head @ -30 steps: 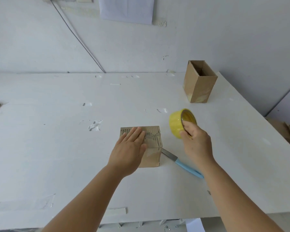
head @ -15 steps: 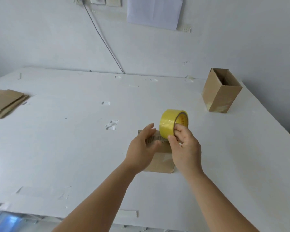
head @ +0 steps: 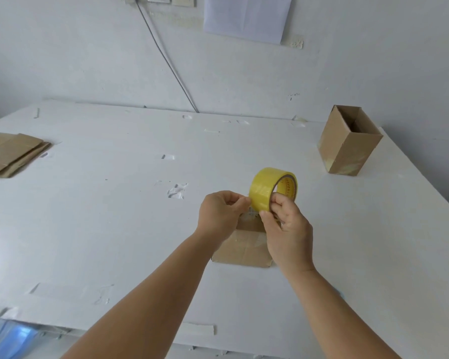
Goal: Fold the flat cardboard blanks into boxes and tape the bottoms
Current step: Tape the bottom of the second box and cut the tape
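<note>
A small brown cardboard box [head: 244,251] stands bottom-up on the white table [head: 101,216], mostly hidden behind my hands. Above it my right hand [head: 285,229] grips a yellow tape roll [head: 266,189], fingers through its core. My left hand [head: 222,213] pinches at the roll's left edge with thumb and fingertips, where the tape end seems to be. A finished open-topped box [head: 347,143] stands at the far right. A stack of flat cardboard blanks [head: 8,154] lies at the far left.
Old tape scraps [head: 177,190] stick to the tabletop. A grey cable [head: 166,60] runs down the wall to the table's back edge, below a paper sheet [head: 246,16]. The table's near edge lies just below my forearms.
My left hand has left the box top and risen to pinch the roll's edge. The right hand carried the roll left, over the box. The view tilted up and left, hiding the blue-handled knife.
</note>
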A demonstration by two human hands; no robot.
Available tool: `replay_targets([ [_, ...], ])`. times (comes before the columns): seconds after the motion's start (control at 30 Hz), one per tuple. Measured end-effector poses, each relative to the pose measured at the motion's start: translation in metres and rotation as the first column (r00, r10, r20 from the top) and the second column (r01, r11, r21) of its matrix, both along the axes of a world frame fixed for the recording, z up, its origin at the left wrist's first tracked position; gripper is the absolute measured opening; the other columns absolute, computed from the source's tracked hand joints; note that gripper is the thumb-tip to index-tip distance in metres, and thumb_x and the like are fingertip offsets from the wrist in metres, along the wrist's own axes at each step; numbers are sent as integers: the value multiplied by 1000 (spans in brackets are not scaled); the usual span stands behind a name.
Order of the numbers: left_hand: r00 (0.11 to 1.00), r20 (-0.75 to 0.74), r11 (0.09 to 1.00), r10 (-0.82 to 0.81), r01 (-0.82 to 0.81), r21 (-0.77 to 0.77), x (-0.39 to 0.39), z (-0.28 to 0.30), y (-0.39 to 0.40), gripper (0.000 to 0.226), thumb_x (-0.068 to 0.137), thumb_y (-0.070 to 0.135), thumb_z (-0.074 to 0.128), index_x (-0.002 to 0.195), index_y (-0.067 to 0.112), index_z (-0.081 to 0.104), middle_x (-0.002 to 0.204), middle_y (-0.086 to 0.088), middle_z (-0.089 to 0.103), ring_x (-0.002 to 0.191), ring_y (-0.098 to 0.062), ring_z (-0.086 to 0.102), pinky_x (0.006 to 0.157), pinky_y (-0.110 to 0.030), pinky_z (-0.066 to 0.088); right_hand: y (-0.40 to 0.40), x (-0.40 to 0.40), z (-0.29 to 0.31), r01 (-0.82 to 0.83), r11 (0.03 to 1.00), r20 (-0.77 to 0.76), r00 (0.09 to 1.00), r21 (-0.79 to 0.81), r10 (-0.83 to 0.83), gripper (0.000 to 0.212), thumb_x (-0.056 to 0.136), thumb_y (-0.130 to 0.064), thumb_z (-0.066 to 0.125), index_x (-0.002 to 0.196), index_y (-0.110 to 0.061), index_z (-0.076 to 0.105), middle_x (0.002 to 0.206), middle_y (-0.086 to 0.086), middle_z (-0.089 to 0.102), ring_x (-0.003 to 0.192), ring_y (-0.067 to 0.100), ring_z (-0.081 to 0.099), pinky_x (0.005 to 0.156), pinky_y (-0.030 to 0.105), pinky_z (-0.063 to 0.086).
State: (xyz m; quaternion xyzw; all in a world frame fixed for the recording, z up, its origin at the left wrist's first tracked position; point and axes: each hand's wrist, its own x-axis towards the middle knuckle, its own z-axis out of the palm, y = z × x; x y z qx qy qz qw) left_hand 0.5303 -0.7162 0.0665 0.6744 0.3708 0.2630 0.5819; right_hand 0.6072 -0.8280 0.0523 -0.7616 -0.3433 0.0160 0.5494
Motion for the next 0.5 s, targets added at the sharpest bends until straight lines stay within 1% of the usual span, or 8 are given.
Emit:
replay_targets([
  [0.1,999,-28,999,-18,19,29,0,-1,0,17,85,25,66,71,17,68,59,8,62,53,-7,52,54,-23,43,1,-1,-2,23,1000,78,997,-12,-22,23,84,-8,66,105,-16,65,98,-14,71,100,-1,59,73,2,40],
  [0.17,999,-20,1000,-27,27,14,-3,1,3,13,85,21,62,74,15,66,61,8,61,55,-7,52,53,-21,43,3,-3,-3,40,999,132,991,-28,-36,22,84,-5,66,104,-13,65,98,-9,73,99,3,58,69,4,38],
  [0.2,999,-13,999,-30,30,-11,-5,2,5,12,85,19,60,75,13,65,66,5,62,59,-8,53,54,-21,45,5,-4,-3,39,999,142,989,-36,-34,22,83,-4,66,103,-13,65,98,-9,72,97,4,58,69,5,38],
  [0.3,998,-4,991,-55,54,-121,-11,8,14,11,87,13,55,76,12,59,83,-5,70,77,-19,64,69,-33,51,9,-10,-6,33,997,175,984,-69,-20,22,82,-3,67,102,-13,65,95,-10,73,85,10,64,69,17,43],
  [0.33,998,-9,988,-66,65,-137,-12,9,16,12,88,12,53,76,12,57,86,-7,72,82,-20,66,69,-33,51,10,-11,-7,35,996,189,982,-77,-20,22,82,-3,67,101,-14,65,92,-10,72,83,13,65,68,21,44],
  [0.37,996,-19,988,-82,78,-135,-13,9,16,11,88,12,53,77,13,56,87,-8,73,86,-20,68,68,-30,50,10,-12,-8,42,996,201,979,-84,-25,21,81,-4,67,100,-14,65,90,-10,72,81,16,65,67,24,44],
  [0.43,994,-37,989,-106,101,-108,-13,11,15,10,86,19,56,77,13,57,82,-3,74,87,-17,70,68,-27,47,10,-12,-10,58,994,220,975,-90,-37,21,81,-5,68,99,-15,65,86,-9,71,78,20,66,65,27,45],
  [0.5,994,-49,993,-99,95,-76,-13,11,15,17,83,28,62,77,13,57,77,1,74,80,-13,69,66,-26,48,9,-12,-13,60,993,243,970,-97,-35,20,81,-4,68,99,-14,66,85,-5,71,77,24,66,65,30,46],
])
